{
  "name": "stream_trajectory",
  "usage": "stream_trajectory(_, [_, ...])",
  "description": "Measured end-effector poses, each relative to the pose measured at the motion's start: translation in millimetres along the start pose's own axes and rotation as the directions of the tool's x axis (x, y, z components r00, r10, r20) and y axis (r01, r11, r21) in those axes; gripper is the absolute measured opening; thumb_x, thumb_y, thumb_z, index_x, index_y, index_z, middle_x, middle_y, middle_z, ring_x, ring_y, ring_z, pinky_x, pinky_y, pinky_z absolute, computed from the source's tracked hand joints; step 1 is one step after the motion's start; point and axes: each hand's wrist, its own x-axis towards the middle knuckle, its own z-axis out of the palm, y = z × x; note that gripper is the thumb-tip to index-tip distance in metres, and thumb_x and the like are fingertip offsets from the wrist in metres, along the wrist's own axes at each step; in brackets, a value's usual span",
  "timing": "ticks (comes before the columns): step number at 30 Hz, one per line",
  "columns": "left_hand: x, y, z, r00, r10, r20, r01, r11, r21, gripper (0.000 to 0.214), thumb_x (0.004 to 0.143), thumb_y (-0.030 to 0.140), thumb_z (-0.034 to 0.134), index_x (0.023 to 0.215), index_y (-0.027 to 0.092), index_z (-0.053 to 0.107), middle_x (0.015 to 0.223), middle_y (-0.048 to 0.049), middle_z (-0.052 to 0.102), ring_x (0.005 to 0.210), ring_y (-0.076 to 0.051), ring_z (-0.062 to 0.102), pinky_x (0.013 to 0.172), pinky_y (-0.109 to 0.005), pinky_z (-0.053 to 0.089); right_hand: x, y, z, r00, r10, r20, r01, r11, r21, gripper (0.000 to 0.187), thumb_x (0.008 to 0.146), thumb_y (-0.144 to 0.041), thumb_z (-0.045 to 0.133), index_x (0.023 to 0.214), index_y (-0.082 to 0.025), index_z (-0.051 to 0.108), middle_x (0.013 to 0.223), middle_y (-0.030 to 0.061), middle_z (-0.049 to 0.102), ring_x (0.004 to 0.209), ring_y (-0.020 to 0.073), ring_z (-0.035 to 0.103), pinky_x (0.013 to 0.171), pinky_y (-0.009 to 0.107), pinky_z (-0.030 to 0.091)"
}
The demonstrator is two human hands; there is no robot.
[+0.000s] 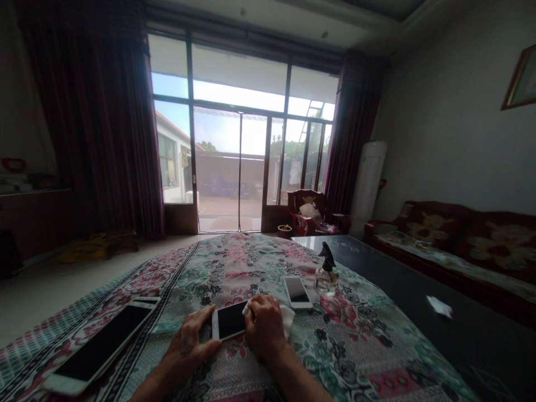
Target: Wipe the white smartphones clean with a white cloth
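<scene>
A white smartphone [230,321] with a dark screen lies sideways on the floral tablecloth [247,368]. My left hand [189,341] grips its left end, fingers at the far edge and thumb at the near edge. Bunched in my right hand [266,324] is a white tissue or cloth [288,319], pressed at the right end of the screen. My right hand hides that end. Just beyond it lies a second white smartphone [298,292], face up. A small clear spray bottle [326,276] with a dark head stands to its right.
A large white tablet [103,346] lies at the left, with another white-edged device [146,300] by its far end. On the dark table [402,301] at the right rests a crumpled white tissue [439,307]. A red armchair [307,206] and a sofa [456,234] stand farther back.
</scene>
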Motion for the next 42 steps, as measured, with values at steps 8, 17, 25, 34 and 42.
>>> stream_trajectory(8, [0.9,6.8,-3.1,1.0,-0.011,0.013,0.011,1.0,0.017,0.067,0.063,0.03,0.066,0.128,0.013,0.057,0.128,-0.0125,0.062,0.124,-0.03,0.052,0.105,-0.04,0.041,-7.3,-20.1,2.1,0.951,-0.288,0.11,0.269,0.95,0.159,0.016,0.084,-0.019,0.055,0.086,-0.025,0.069,0.099,-0.0019,0.068,0.096,0.0156,0.055,0.088,0.027,0.036])
stream_trajectory(17, [1.9,3.6,-4.6,1.0,0.022,0.021,-0.022,1.0,-0.009,0.066,0.064,0.036,0.065,0.127,0.016,0.058,0.129,-0.0114,0.061,0.125,-0.032,0.051,0.106,-0.044,0.04,-1.6,-10.2,0.9,0.998,-0.061,0.033,0.061,0.998,0.019,0.017,0.082,-0.017,0.052,0.078,-0.021,0.069,0.093,0.0038,0.068,0.093,0.0184,0.056,0.086,0.029,0.037])
stream_trajectory(25, [0.3,4.9,-4.9,1.0,0.014,0.019,-0.014,1.0,0.021,0.068,0.067,0.035,0.063,0.13,0.01,0.055,0.129,-0.014,0.061,0.124,-0.031,0.052,0.105,-0.042,0.041,8.1,15.1,-2.2,0.988,0.143,-0.062,-0.146,0.987,-0.061,0.02,0.083,-0.014,0.049,0.077,-0.018,0.068,0.09,0.0072,0.067,0.089,0.0193,0.057,0.082,0.027,0.037])
stream_trajectory(34, [3.6,-5.8,7.2,0.999,0.028,-0.027,-0.022,0.983,0.182,0.064,0.066,0.038,0.064,0.124,0.014,0.06,0.138,-0.0135,0.054,0.133,-0.034,0.041,0.111,-0.047,0.034,9.6,14.4,3.3,1.0,0.028,0.012,-0.027,0.999,-0.034,0.02,0.088,-0.02,0.048,0.09,-0.022,0.068,0.104,0.0032,0.066,0.102,0.0207,0.054,0.09,0.031,0.034])
stream_trajectory(42, [4.6,-11.0,9.7,0.998,0.052,0.029,-0.058,0.964,0.261,0.057,0.07,0.037,0.063,0.123,0.014,0.062,0.139,-0.0137,0.053,0.134,-0.035,0.04,0.111,-0.049,0.034,0.3,-9.6,9.7,0.978,-0.156,0.138,0.149,0.987,0.061,0.025,0.087,-0.02,0.048,0.108,-0.022,0.062,0.123,0.0032,0.06,0.117,0.0218,0.047,0.104,0.037,0.026])
